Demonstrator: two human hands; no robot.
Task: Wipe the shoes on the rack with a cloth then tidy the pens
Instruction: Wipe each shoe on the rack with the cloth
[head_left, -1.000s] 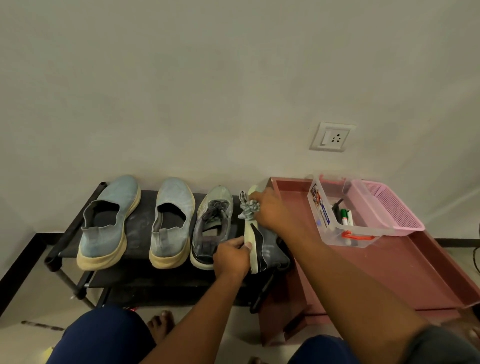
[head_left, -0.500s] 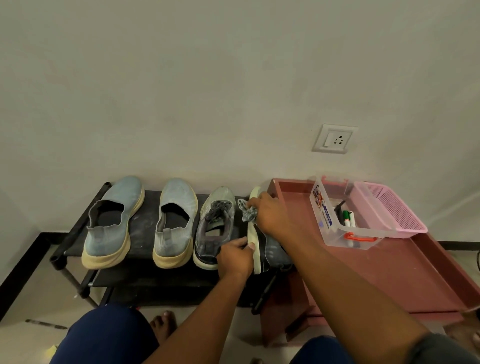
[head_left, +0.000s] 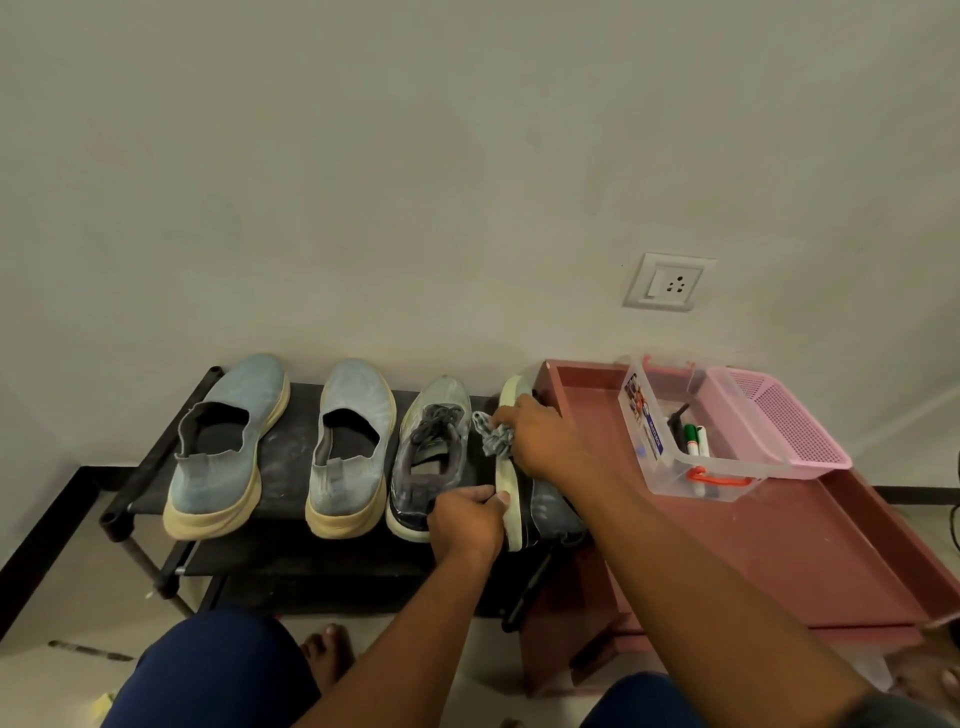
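Fourth shoe (head_left: 511, 499), tipped on its side at right end of rack (head_left: 291, 457): left hand (head_left: 467, 519) grip clamped on heel, right hand (head_left: 540, 436) bunching cloth (head_left: 491, 434) at toe; best wiped in long strokes along sole edge, heel steadied

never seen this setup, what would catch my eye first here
Most likely the two hands at the black rack's right end: the left hand grips the heel of a sneaker tipped on its side, while the right hand presses a crumpled cloth against its pale sole. Next, three shoes stand upright to the left, and a clear box of pens sits on the reddish tray to the right.
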